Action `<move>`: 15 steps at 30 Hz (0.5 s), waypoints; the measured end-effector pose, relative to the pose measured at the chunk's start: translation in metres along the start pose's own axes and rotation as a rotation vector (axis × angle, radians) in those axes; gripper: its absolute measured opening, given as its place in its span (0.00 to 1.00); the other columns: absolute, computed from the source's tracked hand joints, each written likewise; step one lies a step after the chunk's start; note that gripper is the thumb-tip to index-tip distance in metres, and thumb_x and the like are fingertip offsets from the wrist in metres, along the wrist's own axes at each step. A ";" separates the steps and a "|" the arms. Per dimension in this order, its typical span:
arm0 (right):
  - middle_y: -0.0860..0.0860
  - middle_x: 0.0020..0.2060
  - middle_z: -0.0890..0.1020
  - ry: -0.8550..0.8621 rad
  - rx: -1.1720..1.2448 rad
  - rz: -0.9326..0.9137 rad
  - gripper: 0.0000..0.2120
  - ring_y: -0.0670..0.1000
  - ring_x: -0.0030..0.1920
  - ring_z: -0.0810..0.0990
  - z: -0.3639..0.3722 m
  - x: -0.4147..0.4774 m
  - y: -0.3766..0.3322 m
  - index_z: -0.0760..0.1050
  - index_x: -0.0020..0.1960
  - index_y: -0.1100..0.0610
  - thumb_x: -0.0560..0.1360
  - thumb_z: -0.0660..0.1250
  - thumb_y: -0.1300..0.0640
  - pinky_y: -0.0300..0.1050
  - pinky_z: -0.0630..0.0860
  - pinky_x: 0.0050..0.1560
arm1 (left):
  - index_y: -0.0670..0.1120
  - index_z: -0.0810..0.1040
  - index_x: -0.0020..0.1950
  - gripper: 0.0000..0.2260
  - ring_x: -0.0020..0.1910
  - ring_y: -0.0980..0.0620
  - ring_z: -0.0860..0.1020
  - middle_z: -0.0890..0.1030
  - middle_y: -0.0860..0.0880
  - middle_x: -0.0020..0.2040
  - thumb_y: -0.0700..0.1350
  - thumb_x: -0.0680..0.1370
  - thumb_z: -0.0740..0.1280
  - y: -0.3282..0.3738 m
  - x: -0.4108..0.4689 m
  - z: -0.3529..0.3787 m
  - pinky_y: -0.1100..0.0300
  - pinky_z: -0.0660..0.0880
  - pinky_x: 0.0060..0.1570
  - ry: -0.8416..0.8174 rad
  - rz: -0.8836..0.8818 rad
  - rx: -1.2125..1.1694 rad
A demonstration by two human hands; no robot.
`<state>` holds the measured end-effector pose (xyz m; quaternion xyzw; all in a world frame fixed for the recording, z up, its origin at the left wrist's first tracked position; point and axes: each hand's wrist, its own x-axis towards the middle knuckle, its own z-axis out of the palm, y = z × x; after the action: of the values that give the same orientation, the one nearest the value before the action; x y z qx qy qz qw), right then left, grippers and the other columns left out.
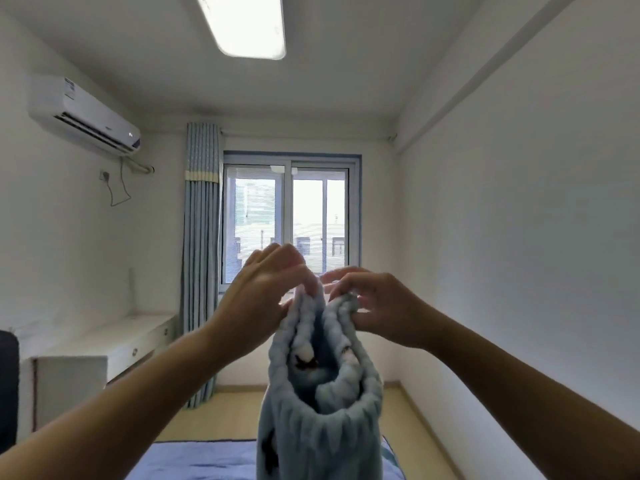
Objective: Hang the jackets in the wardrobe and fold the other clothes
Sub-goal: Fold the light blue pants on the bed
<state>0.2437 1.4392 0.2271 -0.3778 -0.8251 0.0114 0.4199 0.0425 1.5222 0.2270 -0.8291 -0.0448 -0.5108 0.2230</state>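
head view, roughly level, toward window (313, 220)

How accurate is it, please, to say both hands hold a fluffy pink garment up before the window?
Not quite: the head view shows the garment is light blue, not pink. The left hand and right hand do hold it up before the window.

Left forearm (138, 393) and right forearm (519, 382), both bare, rise from the lower corners and meet at the top of a hanging blue garment (322, 417). The left hand (263, 299) pinches the garment's upper left edge, fingers curled downward. The right hand (381, 306) grips the bunched upper right edge. The fingertips of the two hands are close together above the garment.
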 end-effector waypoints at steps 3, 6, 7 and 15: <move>0.46 0.42 0.81 -0.061 0.142 0.094 0.08 0.45 0.43 0.80 0.007 -0.004 0.008 0.77 0.48 0.63 0.70 0.70 0.71 0.40 0.79 0.47 | 0.46 0.79 0.39 0.08 0.41 0.51 0.72 0.75 0.51 0.41 0.39 0.68 0.77 0.004 -0.003 0.008 0.55 0.72 0.39 -0.022 0.009 -0.060; 0.45 0.37 0.79 -0.077 0.190 0.173 0.09 0.42 0.39 0.78 0.014 -0.011 0.015 0.77 0.46 0.59 0.70 0.69 0.71 0.37 0.77 0.43 | 0.46 0.79 0.39 0.09 0.40 0.52 0.72 0.74 0.53 0.40 0.37 0.67 0.76 0.005 -0.010 0.019 0.54 0.73 0.38 -0.050 -0.025 -0.133; 0.46 0.38 0.79 -0.062 0.204 0.191 0.10 0.43 0.39 0.78 0.017 -0.013 0.017 0.77 0.45 0.59 0.70 0.69 0.71 0.38 0.77 0.43 | 0.47 0.78 0.40 0.10 0.40 0.54 0.71 0.74 0.54 0.40 0.35 0.67 0.76 0.005 -0.012 0.022 0.56 0.73 0.38 -0.065 -0.038 -0.158; 0.50 0.36 0.79 0.138 0.196 0.242 0.15 0.48 0.38 0.76 0.020 -0.035 0.023 0.77 0.40 0.54 0.68 0.69 0.74 0.42 0.78 0.41 | 0.52 0.76 0.47 0.05 0.44 0.65 0.74 0.74 0.63 0.43 0.43 0.74 0.67 0.018 -0.033 0.007 0.76 0.71 0.43 -0.142 -0.138 -0.292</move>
<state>0.2559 1.4394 0.1827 -0.4315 -0.7378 0.1163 0.5059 0.0383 1.5145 0.1897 -0.8817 -0.0426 -0.4660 0.0610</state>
